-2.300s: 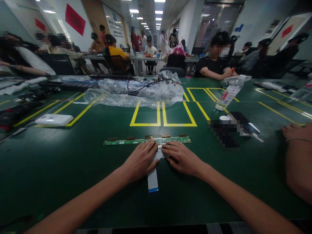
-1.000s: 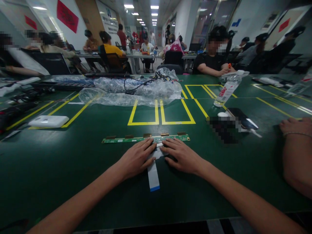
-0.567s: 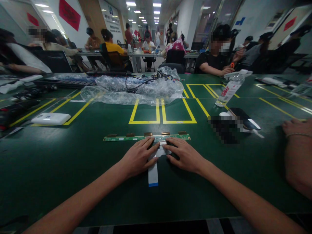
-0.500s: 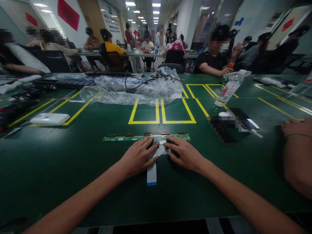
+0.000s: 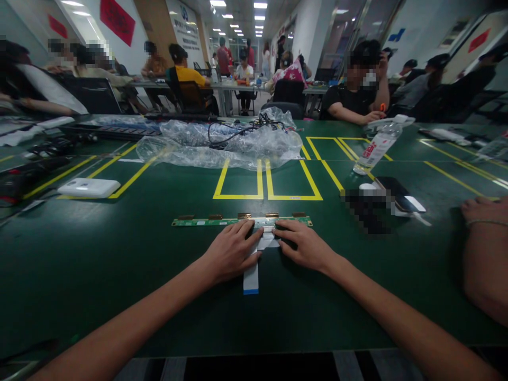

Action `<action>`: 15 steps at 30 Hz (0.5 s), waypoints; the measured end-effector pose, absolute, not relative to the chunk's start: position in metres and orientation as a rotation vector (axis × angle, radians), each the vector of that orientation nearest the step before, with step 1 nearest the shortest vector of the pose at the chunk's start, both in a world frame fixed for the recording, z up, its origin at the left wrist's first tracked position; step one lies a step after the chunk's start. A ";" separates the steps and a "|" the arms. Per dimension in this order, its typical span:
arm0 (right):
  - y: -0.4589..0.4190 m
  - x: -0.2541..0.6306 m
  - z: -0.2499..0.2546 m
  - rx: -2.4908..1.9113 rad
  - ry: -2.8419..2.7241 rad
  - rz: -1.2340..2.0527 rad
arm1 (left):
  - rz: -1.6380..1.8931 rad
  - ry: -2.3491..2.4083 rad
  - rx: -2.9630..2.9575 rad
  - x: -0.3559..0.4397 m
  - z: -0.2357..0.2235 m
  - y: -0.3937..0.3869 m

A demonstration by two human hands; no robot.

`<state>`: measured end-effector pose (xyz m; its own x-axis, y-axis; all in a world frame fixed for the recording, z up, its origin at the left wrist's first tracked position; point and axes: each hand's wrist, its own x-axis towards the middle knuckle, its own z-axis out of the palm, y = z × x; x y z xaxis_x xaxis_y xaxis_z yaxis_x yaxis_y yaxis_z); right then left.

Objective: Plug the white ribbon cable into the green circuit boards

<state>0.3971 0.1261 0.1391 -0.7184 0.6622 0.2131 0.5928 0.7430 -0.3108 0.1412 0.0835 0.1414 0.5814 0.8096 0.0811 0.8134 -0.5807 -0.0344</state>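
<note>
Carefully, two bare hands worked where a white ribbon cable (image 5: 251,283) met a circuit board (image 5: 198,223).
The left hand (image 5: 230,252) lay over the cable, but whether it pinched it, one could not tell; the right hand (image 5: 304,246) was unclenched, fingertips near the joint. The long green board lay flat on the table (image 5: 262,323), before the plastic wrap (image 5: 178,153). Uneven pressing could skew or crease the cable.
</note>
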 end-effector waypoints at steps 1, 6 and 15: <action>0.126 0.397 0.138 -0.972 -2.635 0.306 | -0.083 -1.403 -2.729 0.142 0.142 0.083; 0.129 0.396 0.135 -0.977 -2.636 0.234 | -0.079 -1.385 -2.715 0.145 0.143 0.083; 0.129 0.396 0.136 -0.836 -2.694 0.309 | -0.226 -1.340 -2.748 0.133 0.145 0.093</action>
